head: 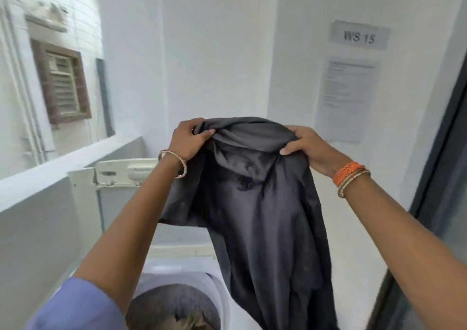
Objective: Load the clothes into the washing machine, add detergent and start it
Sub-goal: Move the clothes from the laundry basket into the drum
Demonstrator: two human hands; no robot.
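A white-walled laundry corner [214,52]. Above the white top-loading washing machine [177,266], our left hand [188,140] and right hand [307,146] each pinch a dark grey cloth garment [260,216].

Dark grey garment [260,203] held up, hanging limp above open white washing machine [222,302]; clothes [177,309] already inside drum.

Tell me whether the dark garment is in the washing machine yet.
Not yet. The left hand and right hand hold the dark garment up by its top edge, hanging above the open drum.
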